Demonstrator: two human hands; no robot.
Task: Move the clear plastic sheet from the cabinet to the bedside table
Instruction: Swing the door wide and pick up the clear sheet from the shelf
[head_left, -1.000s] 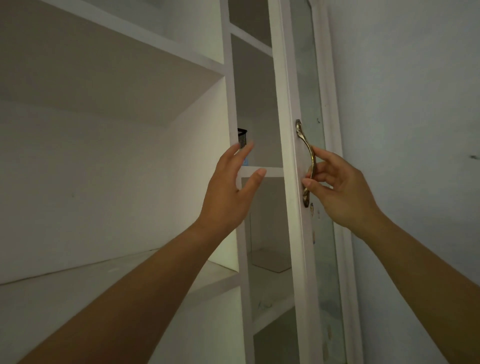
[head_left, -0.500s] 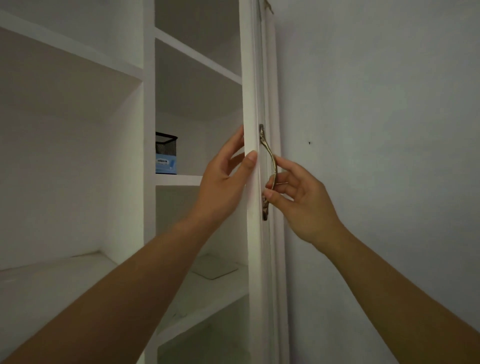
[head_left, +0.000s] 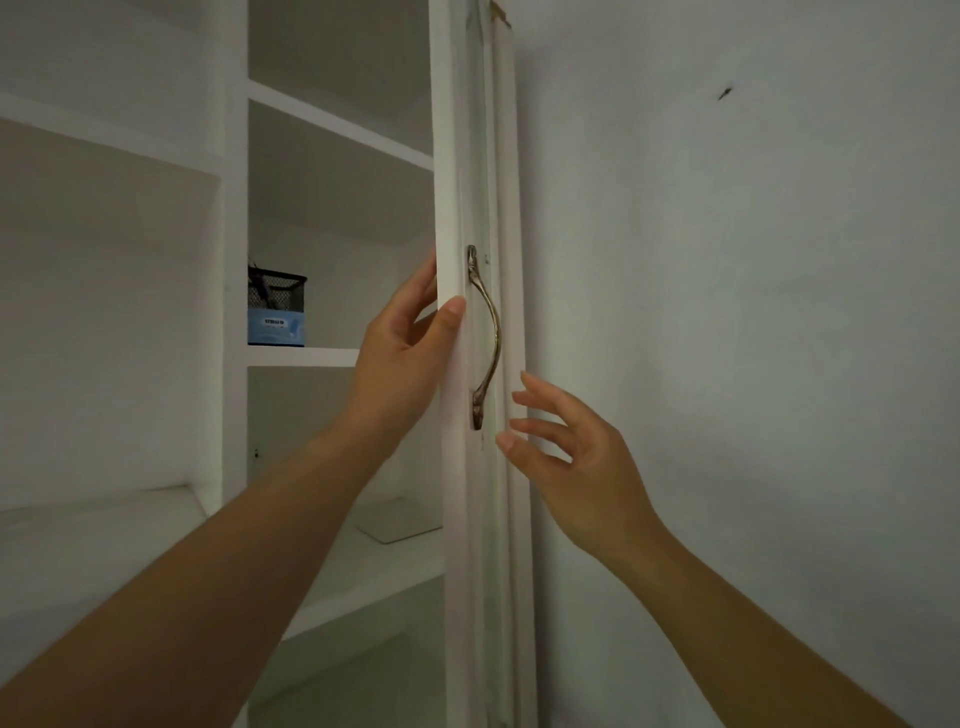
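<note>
The white cabinet door stands edge-on to me, swung wide, with a curved brass handle on its face. My left hand grips the door's edge, thumb on the front and fingers behind it. My right hand hovers just right of the handle, fingers spread, touching nothing. On the lower shelf inside lies a flat, pale, clear plastic sheet, partly hidden by the door.
A black mesh holder sits on a blue box on the middle shelf. An upright divider separates this bay from the left one. A plain wall lies to the right.
The door has swung further, now edge-on. My right hand let go of the brass handle and pulled back below it. My left hand closed on the door's edge.
</note>
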